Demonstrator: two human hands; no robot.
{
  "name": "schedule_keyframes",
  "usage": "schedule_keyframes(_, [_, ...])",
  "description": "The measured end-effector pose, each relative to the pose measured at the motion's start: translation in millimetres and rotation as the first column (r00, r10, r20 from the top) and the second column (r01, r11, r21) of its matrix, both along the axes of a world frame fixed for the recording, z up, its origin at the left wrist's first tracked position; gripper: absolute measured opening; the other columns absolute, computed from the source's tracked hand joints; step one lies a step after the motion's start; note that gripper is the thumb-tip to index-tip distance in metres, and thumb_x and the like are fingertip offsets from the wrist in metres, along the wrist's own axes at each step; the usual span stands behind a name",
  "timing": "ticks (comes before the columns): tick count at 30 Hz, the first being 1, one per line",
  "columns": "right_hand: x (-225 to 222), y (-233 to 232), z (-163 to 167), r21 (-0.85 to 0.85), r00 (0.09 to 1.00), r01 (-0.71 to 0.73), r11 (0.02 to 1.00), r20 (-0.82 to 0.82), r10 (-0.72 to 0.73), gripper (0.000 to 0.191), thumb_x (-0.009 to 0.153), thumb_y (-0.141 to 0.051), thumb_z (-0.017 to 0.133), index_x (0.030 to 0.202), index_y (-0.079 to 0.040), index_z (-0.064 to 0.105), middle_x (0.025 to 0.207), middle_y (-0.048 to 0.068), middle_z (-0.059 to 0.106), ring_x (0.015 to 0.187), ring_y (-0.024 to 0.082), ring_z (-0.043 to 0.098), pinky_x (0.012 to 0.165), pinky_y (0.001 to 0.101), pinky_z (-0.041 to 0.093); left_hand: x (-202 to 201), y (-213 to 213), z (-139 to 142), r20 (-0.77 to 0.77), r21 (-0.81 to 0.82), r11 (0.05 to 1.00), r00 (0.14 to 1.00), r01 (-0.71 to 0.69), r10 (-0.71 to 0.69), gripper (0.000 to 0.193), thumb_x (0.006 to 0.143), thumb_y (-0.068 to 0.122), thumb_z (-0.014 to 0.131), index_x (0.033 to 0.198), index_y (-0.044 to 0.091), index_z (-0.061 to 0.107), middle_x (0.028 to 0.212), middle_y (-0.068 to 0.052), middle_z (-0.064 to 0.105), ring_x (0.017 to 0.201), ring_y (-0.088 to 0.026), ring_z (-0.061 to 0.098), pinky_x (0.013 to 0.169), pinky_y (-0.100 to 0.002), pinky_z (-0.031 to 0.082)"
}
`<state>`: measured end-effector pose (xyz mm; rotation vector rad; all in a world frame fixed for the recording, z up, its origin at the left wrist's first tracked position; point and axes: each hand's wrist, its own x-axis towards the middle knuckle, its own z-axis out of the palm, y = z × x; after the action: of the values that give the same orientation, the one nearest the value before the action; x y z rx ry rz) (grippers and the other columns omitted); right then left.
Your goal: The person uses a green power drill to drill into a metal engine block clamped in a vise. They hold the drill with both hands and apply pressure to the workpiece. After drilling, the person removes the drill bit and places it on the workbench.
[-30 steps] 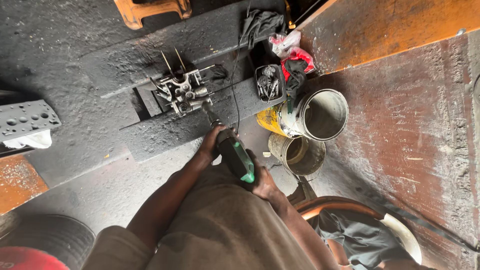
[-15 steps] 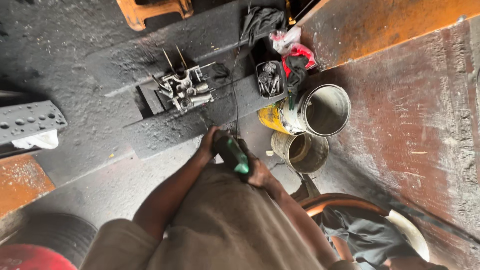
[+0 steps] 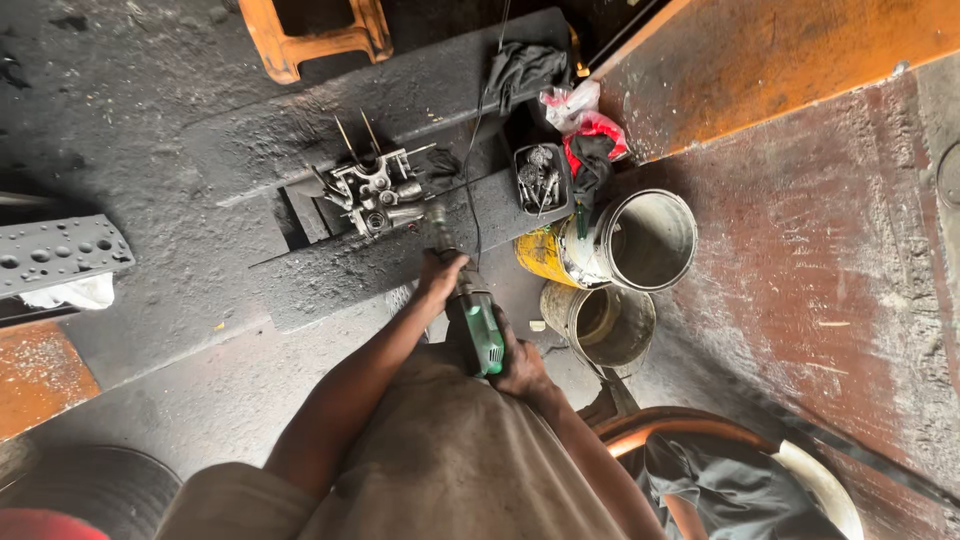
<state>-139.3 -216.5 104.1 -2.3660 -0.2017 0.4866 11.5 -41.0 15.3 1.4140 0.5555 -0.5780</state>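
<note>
A: What are the hands doing?

B: Both are gripping a green and black handheld power drill (image 3: 473, 325). The left hand (image 3: 437, 277) is wrapping around the front of the tool, fingers pressed together and curling over the dark nose. The right hand (image 3: 520, 365) is clasping the rear of the green body, fingers closing around it.

A: And where is the drill pointing?

B: Its metal tip is aiming at a grimy grey metal engine part (image 3: 372, 188) with thin rods sticking up, which is sitting on a dark, soot-covered plank (image 3: 330, 270). Whether the tip is touching the part, I cannot tell. A black cable (image 3: 478, 130) is running up from the drill across the plank.

A: What is lying around them?

B: Just right of the drill, a dented metal bucket (image 3: 598, 322) is standing beside a larger pale metal bucket (image 3: 640, 240) that is tipping onto a yellow container (image 3: 540, 258). A small black tray of metal bits (image 3: 540, 178) is sitting above those, near a red and black rag (image 3: 592, 150). A perforated grey metal plate (image 3: 55, 252) is lying far left
</note>
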Motion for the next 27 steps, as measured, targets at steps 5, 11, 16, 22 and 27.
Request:
schedule_keyframes(5, [-9, -1, 16, -0.033, 0.998, 0.030, 0.999, -0.059, -0.032, 0.118, 0.068, -0.031, 0.084, 0.162, -0.013, 0.016, 0.136, 0.031, 0.060, 0.117, 0.052, 0.063, 0.102, 0.0522, 0.052, -15, 1, 4, -0.023, -0.083, 0.983, 0.987, -0.163, 0.161, 0.049, 0.078, 0.022, 0.080, 0.114, 0.005, 0.051, 0.103, -0.012, 0.068, 0.084, -0.022, 0.068, 0.070, -0.041, 0.058])
schedule_keyframes(11, [3, 12, 20, -0.073, 0.965, 0.019, 0.997, -0.258, -0.038, 0.120, 0.064, -0.036, 0.085, 0.162, -0.015, 0.018, 0.139, 0.030, 0.057, 0.119, 0.051, 0.060, 0.102, 0.0506, 0.050, -19, 25, -6, 0.033, 0.034, 0.991, 0.991, -0.132, 0.131, 0.055, 0.080, 0.028, 0.081, 0.121, 0.000, 0.057, 0.108, -0.015, 0.068, 0.091, -0.025, 0.066, 0.076, -0.040, 0.056])
schedule_keyframes(16, [7, 14, 14, -0.069, 0.967, -0.025, 0.997, -0.256, 0.006, 0.112, 0.071, -0.035, 0.079, 0.166, -0.017, 0.022, 0.135, 0.031, 0.063, 0.120, 0.049, 0.063, 0.103, 0.0495, 0.051, -23, 40, -8, -0.215, 0.041, 0.988, 0.964, -0.149, 0.155, 0.059, 0.081, 0.034, 0.079, 0.124, -0.005, 0.066, 0.115, -0.018, 0.072, 0.095, -0.027, 0.069, 0.079, -0.040, 0.056])
schedule_keyframes(22, [-3, 15, 5, -0.080, 0.997, -0.038, 0.996, 0.060, 0.042, 0.111, 0.067, -0.030, 0.083, 0.159, -0.014, 0.023, 0.129, 0.032, 0.066, 0.112, 0.049, 0.067, 0.096, 0.0480, 0.055, -20, 48, -2, -0.187, -0.123, 0.989, 0.981, -0.085, 0.061, 0.064, 0.082, 0.040, 0.079, 0.130, 0.003, 0.058, 0.119, -0.008, 0.067, 0.105, -0.022, 0.064, 0.086, -0.037, 0.054])
schedule_keyframes(27, [4, 25, 14, -0.190, 0.973, -0.031, 0.981, -0.230, -0.014, 0.116, 0.080, -0.037, 0.078, 0.169, -0.006, 0.011, 0.130, 0.022, 0.066, 0.108, 0.043, 0.070, 0.096, 0.0480, 0.056, 1, 32, -2, -0.120, -0.096, 0.994, 0.992, -0.044, 0.032, 0.066, 0.082, 0.042, 0.079, 0.130, 0.002, 0.060, 0.116, -0.011, 0.068, 0.099, -0.025, 0.065, 0.081, -0.039, 0.054])
